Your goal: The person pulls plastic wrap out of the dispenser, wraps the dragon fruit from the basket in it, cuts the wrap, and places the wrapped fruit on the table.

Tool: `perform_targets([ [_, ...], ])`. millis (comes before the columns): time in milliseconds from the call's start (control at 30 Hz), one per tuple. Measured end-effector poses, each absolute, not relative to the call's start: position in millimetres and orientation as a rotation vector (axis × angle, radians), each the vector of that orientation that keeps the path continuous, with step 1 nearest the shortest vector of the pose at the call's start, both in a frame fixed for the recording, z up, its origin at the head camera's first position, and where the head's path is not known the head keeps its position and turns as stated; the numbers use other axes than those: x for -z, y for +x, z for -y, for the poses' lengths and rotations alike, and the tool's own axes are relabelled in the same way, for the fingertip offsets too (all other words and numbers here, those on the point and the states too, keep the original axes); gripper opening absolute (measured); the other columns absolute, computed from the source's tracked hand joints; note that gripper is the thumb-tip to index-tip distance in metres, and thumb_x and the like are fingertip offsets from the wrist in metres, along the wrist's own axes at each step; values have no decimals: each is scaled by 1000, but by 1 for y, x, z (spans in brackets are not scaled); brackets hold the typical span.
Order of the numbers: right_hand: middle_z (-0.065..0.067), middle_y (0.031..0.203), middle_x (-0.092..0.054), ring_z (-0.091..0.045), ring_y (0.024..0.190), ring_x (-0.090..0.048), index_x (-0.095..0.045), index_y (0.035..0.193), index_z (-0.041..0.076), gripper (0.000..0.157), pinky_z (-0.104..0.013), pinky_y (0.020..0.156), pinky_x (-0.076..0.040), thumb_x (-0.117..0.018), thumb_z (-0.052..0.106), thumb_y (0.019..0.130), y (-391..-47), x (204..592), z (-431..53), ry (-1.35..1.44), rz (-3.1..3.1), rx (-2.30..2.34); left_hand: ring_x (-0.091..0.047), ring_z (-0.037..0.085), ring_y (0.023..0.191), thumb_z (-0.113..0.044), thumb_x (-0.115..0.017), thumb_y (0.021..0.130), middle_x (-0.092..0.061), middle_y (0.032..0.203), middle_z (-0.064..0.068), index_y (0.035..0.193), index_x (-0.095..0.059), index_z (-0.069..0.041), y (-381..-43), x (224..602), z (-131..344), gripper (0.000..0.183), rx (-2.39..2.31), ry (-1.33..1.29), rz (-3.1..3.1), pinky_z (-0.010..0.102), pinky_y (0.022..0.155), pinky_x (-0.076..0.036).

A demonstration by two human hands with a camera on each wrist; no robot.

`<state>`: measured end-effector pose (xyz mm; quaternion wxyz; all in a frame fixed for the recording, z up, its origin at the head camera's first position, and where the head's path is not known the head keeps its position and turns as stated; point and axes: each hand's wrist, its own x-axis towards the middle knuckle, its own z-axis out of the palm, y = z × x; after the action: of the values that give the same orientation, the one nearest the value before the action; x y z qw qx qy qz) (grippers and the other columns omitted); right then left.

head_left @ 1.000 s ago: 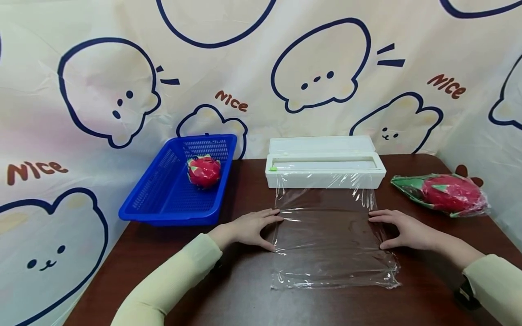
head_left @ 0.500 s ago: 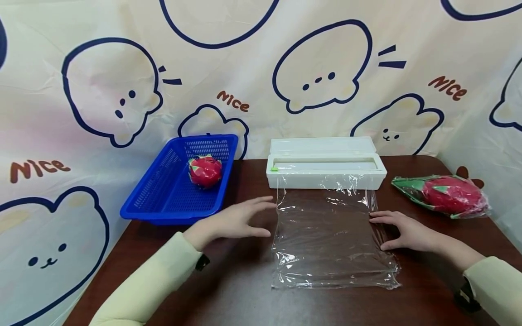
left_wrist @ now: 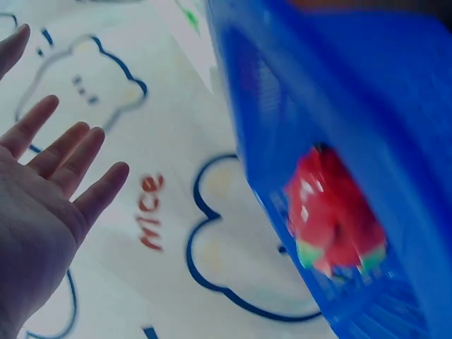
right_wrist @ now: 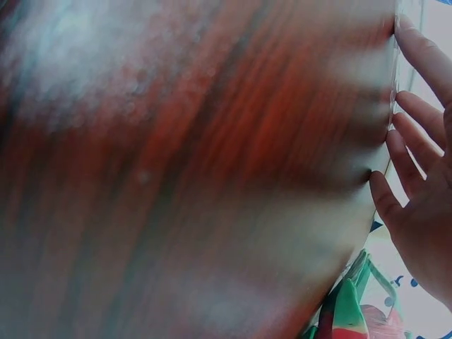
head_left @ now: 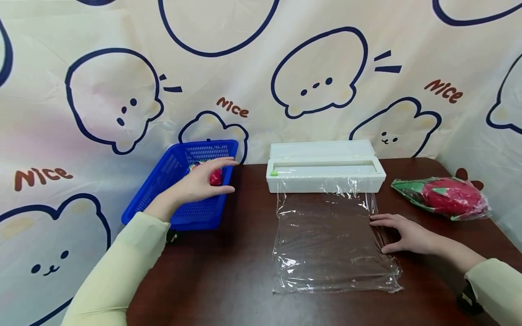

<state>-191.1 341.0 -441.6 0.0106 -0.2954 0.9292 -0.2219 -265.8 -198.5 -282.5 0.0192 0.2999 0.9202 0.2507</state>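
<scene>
My left hand (head_left: 198, 182) hovers over the blue basket (head_left: 197, 222), fingers spread and holding nothing. Behind it, partly hidden in the head view, a red dragon fruit (head_left: 215, 178) lies in the basket; the left wrist view shows the fruit (left_wrist: 330, 212) apart from the fingers. With its fingertips my right hand (head_left: 412, 235) touches the right edge of a sheet of clear cling film (head_left: 326, 240). That sheet lies on the table, drawn out from a white cling film box (head_left: 326, 183) with its lid up.
A dragon fruit wrapped in film (head_left: 452, 195) lies at the right of the brown table (head_left: 212, 280). Behind it a small brown object (head_left: 462, 173) shows. A patterned cloth (head_left: 253, 59) hangs along the back of the table.
My left hand has left the film's left edge and moved left and away from me, over the basket. The right hand stays at the film's right edge.
</scene>
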Motion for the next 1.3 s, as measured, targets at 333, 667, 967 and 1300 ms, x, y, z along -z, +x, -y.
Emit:
perform_targets([
  [333, -12, 135, -53, -35, 118, -46, -63, 127, 10, 67, -47, 88, -44, -79, 50, 76, -190, 439, -342, -870, -2883, 695, -32, 35, 138, -36, -79, 81, -38, 151, 10, 144, -46, -23, -309, 277, 229, 72, -845, 723, -2903, 63, 100, -35],
  [667, -11, 134, -53, -35, 118, -47, -63, 127, 10, 66, -47, 88, -45, -79, 49, 76, -187, 440, -342, -863, -2888, 689, -29, 42, 138, -38, -80, 79, -32, 153, 17, 147, -43, -17, -333, 272, 244, 80, -734, 579, -2930, 67, 102, -28],
  [967, -11, 136, -52, -34, 119, -46, -63, 127, 11, 66, -47, 89, -44, -78, 50, 76, -190, 440, -341, -864, -2884, 699, -26, 47, 137, -35, -79, 80, -28, 153, 22, 149, -39, -15, -356, 290, 263, 82, -656, 414, -2887, 69, 101, -27],
  [1300, -11, 137, -51, -34, 120, -45, -61, 130, 13, 69, -53, 90, -45, -76, 54, 76, -192, 441, -341, -813, -2860, 725, -32, 51, 132, -30, -80, 81, -32, 148, 29, 148, -39, -7, -377, 313, 266, 81, -617, 355, -2790, 64, 99, -35],
])
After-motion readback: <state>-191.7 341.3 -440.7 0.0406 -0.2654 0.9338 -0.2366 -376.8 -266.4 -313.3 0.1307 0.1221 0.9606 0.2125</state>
